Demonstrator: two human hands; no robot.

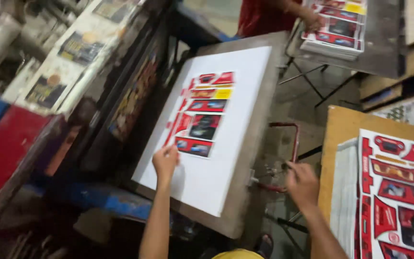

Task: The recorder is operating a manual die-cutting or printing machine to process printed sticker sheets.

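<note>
Two bare forearms are reaching forward: left hand [165,162], fingers curled loosely, is pressing the red printed carton sheet [199,115] lying on a white board [216,177]; right hand [302,183] is gripping a thin metal lever [269,169] beside a red tubular handle [294,144].

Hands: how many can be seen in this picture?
3. The left hand touches the printed sheet on the board; the right hand is by the red handle; another person's hand rests on the far stack.

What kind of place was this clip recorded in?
Probably a print or die-cutting workshop: a printed carton sheet lies on a white press bed, with stacks of printed sheets nearby and another person's stack opposite.
</note>
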